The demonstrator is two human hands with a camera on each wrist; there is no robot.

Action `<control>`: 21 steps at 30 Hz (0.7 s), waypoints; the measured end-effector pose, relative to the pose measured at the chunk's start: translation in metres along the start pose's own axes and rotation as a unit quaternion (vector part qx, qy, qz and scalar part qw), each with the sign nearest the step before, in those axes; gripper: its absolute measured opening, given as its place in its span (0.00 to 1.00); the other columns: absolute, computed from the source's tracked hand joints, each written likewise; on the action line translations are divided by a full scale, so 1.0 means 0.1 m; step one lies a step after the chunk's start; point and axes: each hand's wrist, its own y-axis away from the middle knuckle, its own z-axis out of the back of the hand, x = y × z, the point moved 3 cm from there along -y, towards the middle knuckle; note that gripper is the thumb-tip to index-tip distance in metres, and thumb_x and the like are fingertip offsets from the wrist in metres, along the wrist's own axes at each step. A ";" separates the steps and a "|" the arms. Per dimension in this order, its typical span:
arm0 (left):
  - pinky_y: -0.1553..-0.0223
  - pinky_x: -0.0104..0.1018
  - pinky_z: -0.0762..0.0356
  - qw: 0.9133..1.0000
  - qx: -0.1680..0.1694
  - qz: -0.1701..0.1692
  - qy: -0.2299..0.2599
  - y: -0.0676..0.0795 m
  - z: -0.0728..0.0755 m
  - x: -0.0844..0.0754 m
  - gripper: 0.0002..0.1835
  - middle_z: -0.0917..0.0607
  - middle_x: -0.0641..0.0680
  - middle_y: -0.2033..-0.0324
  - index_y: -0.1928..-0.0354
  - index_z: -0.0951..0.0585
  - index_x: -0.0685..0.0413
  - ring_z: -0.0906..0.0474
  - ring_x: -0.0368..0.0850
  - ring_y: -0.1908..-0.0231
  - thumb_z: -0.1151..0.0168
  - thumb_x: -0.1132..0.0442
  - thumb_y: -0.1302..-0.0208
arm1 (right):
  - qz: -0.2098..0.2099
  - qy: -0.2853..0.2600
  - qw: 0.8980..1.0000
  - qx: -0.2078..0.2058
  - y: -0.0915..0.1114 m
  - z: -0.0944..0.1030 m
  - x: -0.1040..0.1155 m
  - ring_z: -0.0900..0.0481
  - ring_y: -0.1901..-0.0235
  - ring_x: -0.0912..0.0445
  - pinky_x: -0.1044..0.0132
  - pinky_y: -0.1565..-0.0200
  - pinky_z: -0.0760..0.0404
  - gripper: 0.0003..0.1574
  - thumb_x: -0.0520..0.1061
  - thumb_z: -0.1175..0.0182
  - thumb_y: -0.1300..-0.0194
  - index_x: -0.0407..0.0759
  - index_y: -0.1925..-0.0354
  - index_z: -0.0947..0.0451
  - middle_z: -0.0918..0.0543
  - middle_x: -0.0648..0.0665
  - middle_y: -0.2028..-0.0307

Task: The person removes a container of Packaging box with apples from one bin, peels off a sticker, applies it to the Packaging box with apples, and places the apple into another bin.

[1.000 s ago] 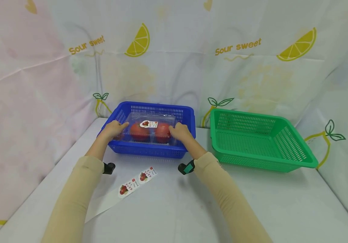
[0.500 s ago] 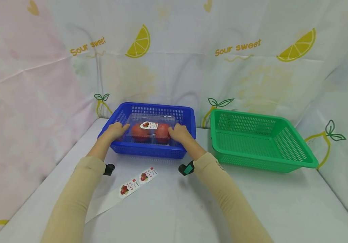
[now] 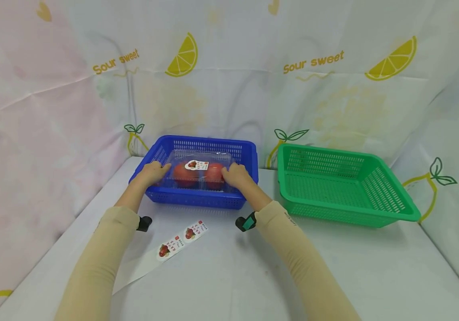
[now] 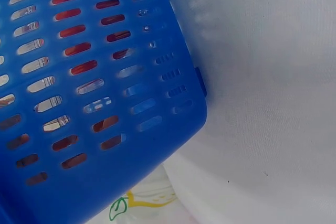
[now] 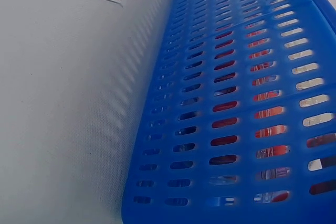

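Observation:
A clear plastic clamshell box (image 3: pixel 199 176) with red apples (image 3: pixel 185 174) inside and a white fruit label (image 3: pixel 196 165) on its lid sits in the blue basket (image 3: pixel 195 199). My left hand (image 3: pixel 151 174) grips its left end, reaching over the basket's side. At the right end, my right hand (image 3: pixel 237 174) holds it with the thumb on top. Fingers of both hands are hidden below the rim. Both wrist views show the slotted walls of the blue basket, with red showing through, and no hand.
A green basket (image 3: pixel 334 183) stands to the right of the blue one. In front, a strip of fruit labels (image 3: pixel 165 250) lies on the white table (image 3: pixel 245 276). Printed cloth (image 3: pixel 237 58) hangs behind and at the sides.
Over the last second the box and left hand have shifted very slightly; the past half second shows almost no movement. Both hands stay on the box, and the baskets stand where they were.

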 end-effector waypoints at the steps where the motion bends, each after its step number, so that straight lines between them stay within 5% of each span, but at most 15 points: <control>1: 0.67 0.43 0.29 1.000 -0.003 -0.001 0.001 0.01 0.00 0.00 0.27 0.25 0.61 0.69 0.57 0.29 0.70 0.27 0.53 0.68 0.64 0.48 0.29 | 0.002 -0.001 1.000 -0.002 0.01 0.01 0.01 0.30 0.47 0.44 0.51 0.48 0.30 0.35 0.54 0.60 0.32 0.29 0.39 0.40 0.31 0.32 0.43; 8: 0.59 0.51 0.28 0.999 -0.027 -0.024 -0.011 0.04 0.05 -0.03 0.27 0.25 0.68 0.60 0.49 0.31 0.74 0.27 0.62 0.58 0.61 0.52 0.30 | 0.017 -0.009 1.000 -0.009 0.04 0.05 0.04 0.40 0.39 0.42 0.50 0.41 0.38 0.36 0.53 0.58 0.32 0.28 0.36 0.44 0.39 0.31 0.38; 13: 0.46 0.59 0.38 0.997 -0.033 -0.050 -0.042 0.08 0.10 -0.14 0.29 0.32 0.75 0.46 0.42 0.37 0.76 0.38 0.70 0.44 0.58 0.55 0.32 | 0.034 -0.012 0.999 -0.022 0.04 0.08 0.04 0.39 0.39 0.42 0.51 0.42 0.37 0.34 0.51 0.58 0.31 0.28 0.37 0.42 0.38 0.31 0.39; 21: 0.44 0.60 0.41 0.994 -0.062 -0.073 -0.060 0.22 0.20 -0.35 0.30 0.36 0.75 0.42 0.39 0.40 0.75 0.42 0.70 0.41 0.57 0.56 0.35 | 0.068 0.002 0.997 -0.036 0.07 0.19 0.04 0.42 0.38 0.40 0.51 0.39 0.41 0.34 0.51 0.60 0.30 0.29 0.36 0.44 0.39 0.30 0.38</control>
